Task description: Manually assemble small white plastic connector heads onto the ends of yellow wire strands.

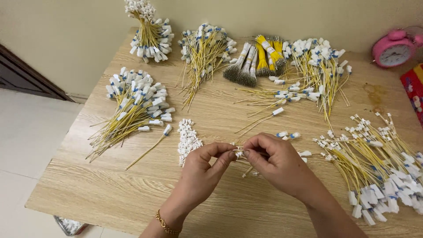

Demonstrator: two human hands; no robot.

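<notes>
Both hands are working together above the near middle of the wooden table (132,194). The left hand (200,169) is pinching a small white connector (239,154) between thumb and forefinger, and the right hand (273,161) is closing thumb and fingertips on the same spot from the other side, gripping a thin yellow wire (247,172) whose free end is trailing down toward the table surface. The two grips are meeting at the connector, which suggests the wire is being held steady against the plastic piece (whether the end is already seated cannot be told; the fingers are covering the joint). A gold bracelet (166,224) is sitting on the left wrist.

The stock is lying in separated groups around the hands, apparently so each kind stays within reach. A heap of loose white connectors (188,139) is resting just left of the hands. Fitted yellow wires are fanning out in a bundle at the left (132,108), in two bundles at the far edge (150,31) (205,50), and in a spread at the far right (317,66). Another large spread (374,167) is lying to the right of the hands. Banded bunches of bare grey and yellow wire (255,59) are lying between the far groups.

A pink alarm clock (392,48) is standing at the far right corner, well apart from the work. A small tray of white parts (70,225) is showing on the floor below the near left corner.
</notes>
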